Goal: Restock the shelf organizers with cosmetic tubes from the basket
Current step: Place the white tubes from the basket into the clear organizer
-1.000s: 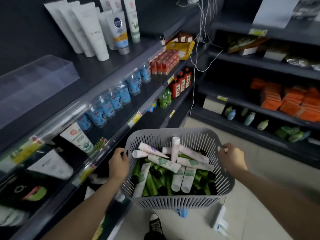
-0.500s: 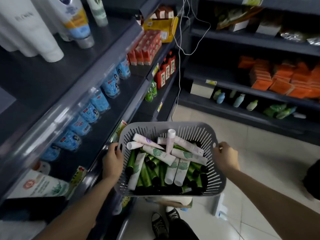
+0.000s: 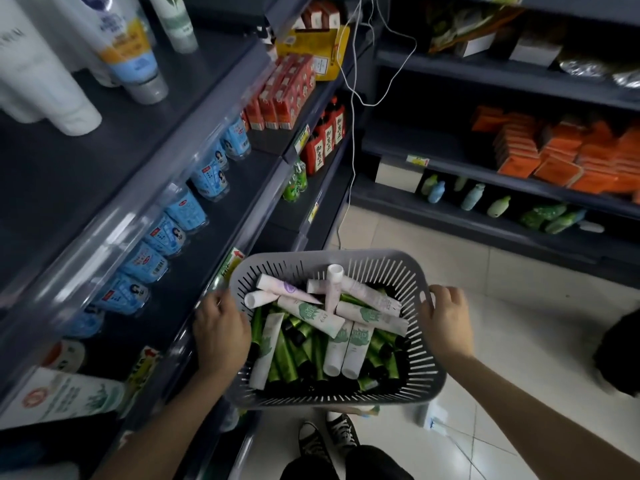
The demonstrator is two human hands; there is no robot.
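Head cam, looking down: black sneakers (image 3: 329, 441) on glossy pale floor tile (image 3: 512, 341) at the bottom, then two bare forearms reaching out to a grey slotted plastic basket (image 3: 427, 372) held in front of the person. The left hand (image 3: 221, 327) is curled over its left rim and the right hand (image 3: 446, 320) is wrapped round the right rim by the handle slot, so both are gripping it and neither is free to pick yet.

The stock is all still inside. Soft white tubes (image 3: 353, 344) with green print lie on top of a layer of shiny green tubes (image 3: 291, 355), mostly lengthwise away from the person, a few crossed, one pinkish one poking cap-up.

What matters next is that the dark metal shelf (image 3: 194, 237) runs along the left side, just beside the basket's left edge, which makes the left hand the nearer one. My guess is that the basket gets parked first. No organizer can be clearly made out from here.

Further up that shelf there's a row of blue packets (image 3: 180, 211), and above them big smooth white tubes (image 3: 45, 81) standing on their caps.
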